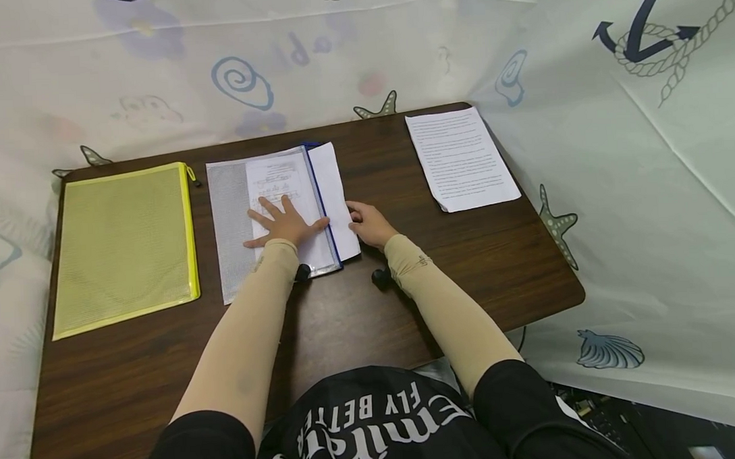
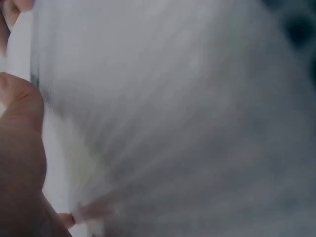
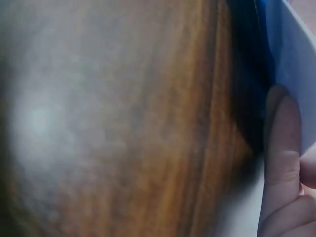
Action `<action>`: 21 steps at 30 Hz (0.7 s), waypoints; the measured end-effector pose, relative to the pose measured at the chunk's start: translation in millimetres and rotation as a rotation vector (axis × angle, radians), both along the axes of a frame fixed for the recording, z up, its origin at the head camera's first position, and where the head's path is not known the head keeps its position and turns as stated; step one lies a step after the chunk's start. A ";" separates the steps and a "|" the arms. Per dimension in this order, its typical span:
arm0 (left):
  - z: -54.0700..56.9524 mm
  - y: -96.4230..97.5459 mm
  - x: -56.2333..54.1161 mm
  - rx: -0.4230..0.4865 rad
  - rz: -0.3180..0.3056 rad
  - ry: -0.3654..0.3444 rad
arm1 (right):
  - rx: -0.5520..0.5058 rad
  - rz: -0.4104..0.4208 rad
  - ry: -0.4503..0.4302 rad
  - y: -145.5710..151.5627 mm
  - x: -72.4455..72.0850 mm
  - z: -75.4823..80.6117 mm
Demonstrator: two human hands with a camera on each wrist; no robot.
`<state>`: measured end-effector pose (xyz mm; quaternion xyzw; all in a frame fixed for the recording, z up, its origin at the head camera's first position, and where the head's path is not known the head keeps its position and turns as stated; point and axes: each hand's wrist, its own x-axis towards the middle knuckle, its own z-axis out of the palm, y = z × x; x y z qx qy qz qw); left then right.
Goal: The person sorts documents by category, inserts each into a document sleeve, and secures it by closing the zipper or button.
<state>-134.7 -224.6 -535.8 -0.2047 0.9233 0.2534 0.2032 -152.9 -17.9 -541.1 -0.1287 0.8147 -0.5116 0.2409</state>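
A clear mesh zipper pouch with a blue zip edge lies on the table, a printed sheet showing inside it. White paper sticks out past the blue edge on its right side. My left hand rests flat on the pouch with fingers spread, the thumb reaching the blue edge. At the paper's outer edge, my right hand pinches the paper. The right wrist view shows a finger against the paper. In the left wrist view the pouch surface is blurred.
A yellow mesh zipper pouch lies on the left of the brown table. Printed paper lies at the back right, near the table edge. A patterned curtain hangs behind the table.
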 end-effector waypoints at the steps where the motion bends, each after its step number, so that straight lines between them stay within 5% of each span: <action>1: -2.6 0.5 -0.7 -0.003 -0.001 -0.009 | -0.006 0.001 -0.001 -0.2 1.0 0.0; 10: -3.0 0.0 -4.6 0.033 -0.018 -0.043 | -0.031 0.032 0.006 -3.5 2.0 -3.7; 21: -5.3 -10.3 -4.5 -0.003 -0.112 -0.025 | -0.094 0.042 -0.053 -0.7 -2.4 -5.2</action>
